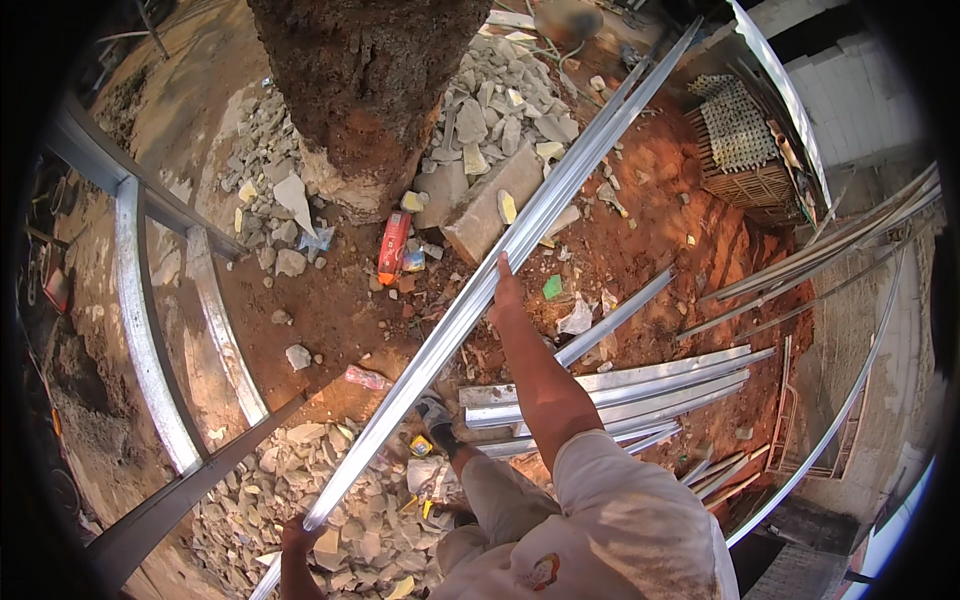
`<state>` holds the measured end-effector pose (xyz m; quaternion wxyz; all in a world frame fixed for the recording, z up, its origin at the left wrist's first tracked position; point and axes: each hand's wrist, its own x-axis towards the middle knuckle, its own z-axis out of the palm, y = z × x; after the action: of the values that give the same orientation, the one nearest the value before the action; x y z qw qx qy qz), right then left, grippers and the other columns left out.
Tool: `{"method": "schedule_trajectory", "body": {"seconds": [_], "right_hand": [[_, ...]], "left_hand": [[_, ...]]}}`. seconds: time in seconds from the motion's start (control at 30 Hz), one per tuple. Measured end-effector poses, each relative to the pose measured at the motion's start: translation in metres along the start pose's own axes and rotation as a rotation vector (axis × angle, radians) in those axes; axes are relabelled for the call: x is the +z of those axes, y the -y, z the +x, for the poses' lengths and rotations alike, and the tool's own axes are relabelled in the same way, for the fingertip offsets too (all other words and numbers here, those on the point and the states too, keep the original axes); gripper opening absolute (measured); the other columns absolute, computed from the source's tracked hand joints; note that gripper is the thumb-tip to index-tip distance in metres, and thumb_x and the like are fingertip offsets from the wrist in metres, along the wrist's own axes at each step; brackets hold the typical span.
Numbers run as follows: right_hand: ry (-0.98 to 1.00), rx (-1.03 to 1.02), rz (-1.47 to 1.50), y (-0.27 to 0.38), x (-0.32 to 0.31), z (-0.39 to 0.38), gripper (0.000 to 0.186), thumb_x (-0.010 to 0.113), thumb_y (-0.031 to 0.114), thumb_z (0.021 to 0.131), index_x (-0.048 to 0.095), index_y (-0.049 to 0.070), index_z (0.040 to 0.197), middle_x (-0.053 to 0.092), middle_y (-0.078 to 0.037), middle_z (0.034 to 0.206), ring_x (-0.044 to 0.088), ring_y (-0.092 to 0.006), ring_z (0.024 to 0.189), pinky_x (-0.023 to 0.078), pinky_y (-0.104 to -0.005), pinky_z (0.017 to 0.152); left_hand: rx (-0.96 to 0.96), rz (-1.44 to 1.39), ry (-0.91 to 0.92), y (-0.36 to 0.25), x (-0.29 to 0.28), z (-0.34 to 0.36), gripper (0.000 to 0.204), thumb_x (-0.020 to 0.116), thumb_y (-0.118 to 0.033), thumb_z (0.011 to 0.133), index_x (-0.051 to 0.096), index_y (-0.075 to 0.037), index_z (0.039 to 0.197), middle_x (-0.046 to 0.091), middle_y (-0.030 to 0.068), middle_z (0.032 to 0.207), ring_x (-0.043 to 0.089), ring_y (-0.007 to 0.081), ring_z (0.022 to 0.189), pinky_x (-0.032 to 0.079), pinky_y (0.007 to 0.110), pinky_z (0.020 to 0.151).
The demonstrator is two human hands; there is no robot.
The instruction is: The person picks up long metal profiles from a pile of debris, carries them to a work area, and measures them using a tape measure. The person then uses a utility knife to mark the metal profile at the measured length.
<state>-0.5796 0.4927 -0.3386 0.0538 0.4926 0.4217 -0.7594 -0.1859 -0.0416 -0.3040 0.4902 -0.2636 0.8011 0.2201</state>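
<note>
A long bundle of shiny metal channels (435, 360) runs slantwise across the view, from the lower left to the upper right. My left hand (297, 537) is closed on it near its lower end. Further along, around the middle, my right hand (508, 292) grips the same channels with the thumb on top; its other fingers are mostly hidden. Below my right arm, shorter metal channels (600, 405) lie in a pile on the reddish soil, and one more channel (615, 320) lies slantwise beside them.
A thick tree trunk (365, 90) rises ahead amid broken rubble (490, 110). More rubble (370, 540) lies by my feet. A metal frame (150, 320) stands at left. An orange-red tube (393, 247) lies near the trunk. Stacked crates (735, 140) and long pipes (830, 255) are at right.
</note>
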Motion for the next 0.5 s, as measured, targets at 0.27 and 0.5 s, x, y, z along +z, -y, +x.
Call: {"method": "schedule_trajectory", "body": {"seconds": [0.27,0.5], "right_hand": [[-0.157,-0.207,-0.091,-0.038,-0.014,0.033,0.069,0.063,0.037,0.091,0.030,0.007,0.144,0.045,-0.013,0.137,0.047,-0.0318,0.120,0.040,-0.0486,0.101],[-0.117,-0.161,-0.169,-0.022,-0.011,0.065,0.080,0.060,0.037,0.091,0.013,0.012,0.151,0.038,-0.017,0.143,0.051,-0.0334,0.117,0.047,-0.0513,0.094]], "left_hand": [[0.238,-0.073,-0.128,-0.045,0.015,0.031,0.051,0.078,-0.040,0.071,0.060,-0.004,0.102,0.067,0.0162,0.094,0.066,0.0321,0.089,0.051,0.040,0.079],[0.221,0.046,-0.046,-0.058,0.018,0.049,0.048,0.076,-0.041,0.073,0.058,-0.004,0.097,0.067,0.0160,0.093,0.065,0.0319,0.088,0.051,0.041,0.076]]}}
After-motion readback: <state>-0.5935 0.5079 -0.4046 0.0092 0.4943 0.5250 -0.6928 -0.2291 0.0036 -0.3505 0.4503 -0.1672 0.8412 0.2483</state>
